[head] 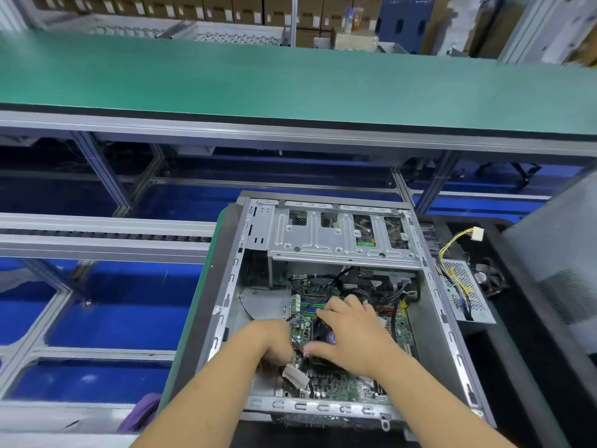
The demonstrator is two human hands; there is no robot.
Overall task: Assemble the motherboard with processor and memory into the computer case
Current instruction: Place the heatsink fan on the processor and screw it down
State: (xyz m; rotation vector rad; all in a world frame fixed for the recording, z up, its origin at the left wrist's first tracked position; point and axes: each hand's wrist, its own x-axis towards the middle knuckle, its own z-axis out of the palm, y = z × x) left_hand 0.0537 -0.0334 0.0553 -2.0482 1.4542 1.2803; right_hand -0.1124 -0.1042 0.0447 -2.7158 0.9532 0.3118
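My left hand [274,345] fingers curled near white connector [295,376], grip unclear; right hand [350,334] spread flat over cooler. Risk: motherboard [342,384] shifts off standoffs, cables pinched underneath.

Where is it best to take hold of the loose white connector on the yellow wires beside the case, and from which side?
Grip the white connector by its plastic body, not by the yellow wires. Coming from above or from the right seems best: it sticks up at the end of the bundle, free of the power supply, while the computer case wall stands on its left.
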